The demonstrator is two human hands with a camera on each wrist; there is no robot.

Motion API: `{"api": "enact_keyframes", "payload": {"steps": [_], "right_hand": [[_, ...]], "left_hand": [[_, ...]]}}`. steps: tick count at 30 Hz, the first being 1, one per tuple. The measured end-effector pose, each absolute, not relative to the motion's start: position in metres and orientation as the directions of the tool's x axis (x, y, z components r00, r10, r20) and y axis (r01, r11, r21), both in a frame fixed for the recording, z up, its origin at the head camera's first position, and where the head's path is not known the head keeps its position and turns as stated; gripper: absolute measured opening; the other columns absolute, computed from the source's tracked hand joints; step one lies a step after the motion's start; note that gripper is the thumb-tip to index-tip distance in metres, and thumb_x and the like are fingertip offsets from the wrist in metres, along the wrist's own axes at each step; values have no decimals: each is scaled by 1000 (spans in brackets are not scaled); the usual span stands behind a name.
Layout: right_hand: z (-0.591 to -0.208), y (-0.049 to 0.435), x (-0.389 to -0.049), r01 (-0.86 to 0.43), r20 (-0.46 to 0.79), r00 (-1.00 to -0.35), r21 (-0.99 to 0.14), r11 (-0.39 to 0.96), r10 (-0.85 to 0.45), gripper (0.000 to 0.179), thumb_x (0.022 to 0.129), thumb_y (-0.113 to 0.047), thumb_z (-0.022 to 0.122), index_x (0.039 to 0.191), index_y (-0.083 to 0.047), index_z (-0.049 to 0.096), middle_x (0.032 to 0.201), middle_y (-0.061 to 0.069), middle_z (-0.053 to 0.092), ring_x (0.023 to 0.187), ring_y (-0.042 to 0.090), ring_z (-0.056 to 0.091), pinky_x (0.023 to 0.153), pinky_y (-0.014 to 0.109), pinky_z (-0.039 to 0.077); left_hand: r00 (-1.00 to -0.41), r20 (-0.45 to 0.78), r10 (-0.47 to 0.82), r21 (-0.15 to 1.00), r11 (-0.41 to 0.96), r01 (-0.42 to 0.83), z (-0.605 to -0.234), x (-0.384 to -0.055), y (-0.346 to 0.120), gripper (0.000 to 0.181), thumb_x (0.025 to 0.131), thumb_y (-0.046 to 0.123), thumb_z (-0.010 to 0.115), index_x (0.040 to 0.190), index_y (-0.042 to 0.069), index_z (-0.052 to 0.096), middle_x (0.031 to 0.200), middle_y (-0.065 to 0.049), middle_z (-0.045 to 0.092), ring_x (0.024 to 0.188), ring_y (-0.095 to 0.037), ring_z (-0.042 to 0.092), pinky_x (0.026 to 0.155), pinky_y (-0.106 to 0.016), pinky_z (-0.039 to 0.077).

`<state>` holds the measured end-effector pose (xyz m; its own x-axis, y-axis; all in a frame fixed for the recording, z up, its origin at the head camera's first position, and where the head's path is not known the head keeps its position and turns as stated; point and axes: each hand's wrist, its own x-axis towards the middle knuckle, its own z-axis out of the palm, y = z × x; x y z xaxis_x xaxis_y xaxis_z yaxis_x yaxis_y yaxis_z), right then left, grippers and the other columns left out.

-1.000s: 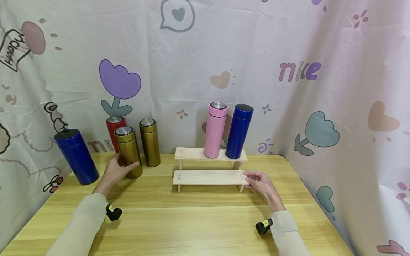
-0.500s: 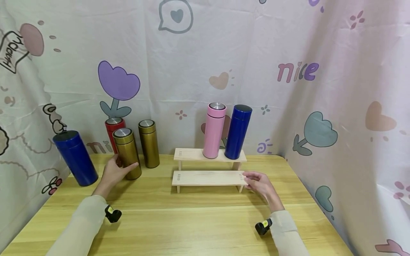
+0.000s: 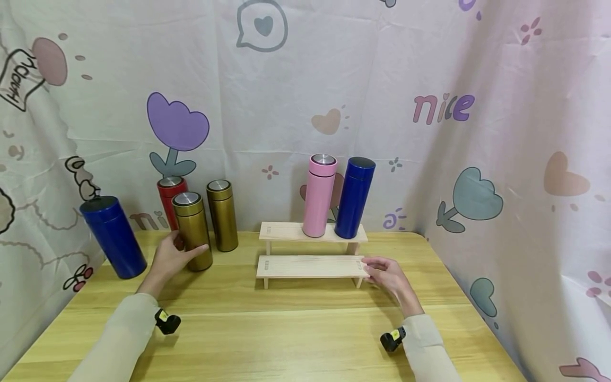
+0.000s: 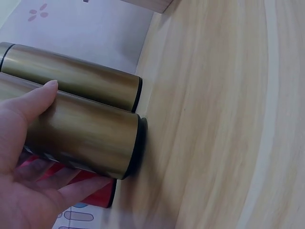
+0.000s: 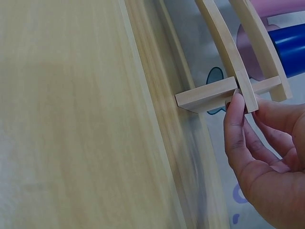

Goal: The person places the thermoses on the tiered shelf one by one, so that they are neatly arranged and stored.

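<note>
My left hand grips the lower part of the front gold thermos, thumb on one side and fingers on the other. In the left wrist view, the black base of this thermos is close to the tabletop; I cannot tell whether it touches. A second gold thermos stands just behind to the right, and a red thermos is partly hidden behind the held one. My right hand pinches the right end of the lower board of a two-tier wooden stand, as the right wrist view also shows.
On the stand's upper board a pink thermos and a blue thermos stand side by side. Another blue thermos stands at the table's left. A printed curtain hangs behind the wooden table.
The held gold thermos has shifted very slightly, its top a little to the right. My right hand stays on the stand's end, and the other thermoses have not moved.
</note>
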<state>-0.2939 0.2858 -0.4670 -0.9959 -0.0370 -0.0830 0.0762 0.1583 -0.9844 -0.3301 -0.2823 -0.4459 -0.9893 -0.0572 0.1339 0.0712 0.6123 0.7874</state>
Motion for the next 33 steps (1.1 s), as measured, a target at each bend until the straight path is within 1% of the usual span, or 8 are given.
{"api": "enact_keyframes", "payload": {"steps": [5,9,15,18,23,29,33], "right_hand": [[-467,286,-294,77,-84,-996,-985,151,-38,42,99,-2,65,135,17,55,108,9,71,83,8,69,75,21,63],[-467,286,-294,80,-86,-996,-986,148,-37,41,99,-1,65,135,17,55,109,9,71,84,8,69,75,21,63],[-467,285,-294,83,-88,-996,-985,151,-31,42,99,-2,66,135,16,55,111,12,72,84,9,69,76,22,63],[-467,285,-294,88,-92,-995,-984,153,-25,41,99,-2,66,135,16,55,113,14,71,83,9,69,76,22,63],[-466,283,-294,103,-107,-994,-984,147,-20,41,99,-1,65,136,15,55,114,15,70,84,10,69,77,23,63],[-465,284,-294,104,-108,-994,-985,140,-25,42,99,-1,65,137,16,54,111,11,71,85,9,69,77,22,63],[-464,283,-294,109,-113,-993,-983,146,-21,42,99,-2,65,136,15,55,115,16,71,85,9,69,77,22,63]], "left_hand": [[-989,139,-51,785,615,78,-443,-327,-279,106,91,51,75,156,-14,22,156,-42,34,142,-58,39,114,-68,39],[-988,146,-42,784,614,90,-441,-324,-277,106,91,52,75,156,-13,24,155,-41,37,141,-57,42,113,-68,40],[-987,154,-39,793,601,100,-437,-321,-273,102,89,52,77,154,-11,30,153,-39,42,138,-53,47,112,-66,43],[-987,153,-36,798,594,102,-435,-319,-271,102,89,51,78,154,-11,31,152,-39,43,138,-53,47,112,-65,44],[-989,146,-37,802,590,96,-433,-317,-267,106,87,53,79,156,-10,29,153,-38,42,139,-53,47,113,-65,44],[-989,142,-29,800,592,97,-428,-317,-263,108,87,54,79,157,-10,27,154,-38,41,138,-52,47,113,-65,44],[-992,125,-22,803,589,89,-426,-316,-262,111,87,54,78,158,-10,22,157,-38,37,140,-54,44,114,-65,42]]}}
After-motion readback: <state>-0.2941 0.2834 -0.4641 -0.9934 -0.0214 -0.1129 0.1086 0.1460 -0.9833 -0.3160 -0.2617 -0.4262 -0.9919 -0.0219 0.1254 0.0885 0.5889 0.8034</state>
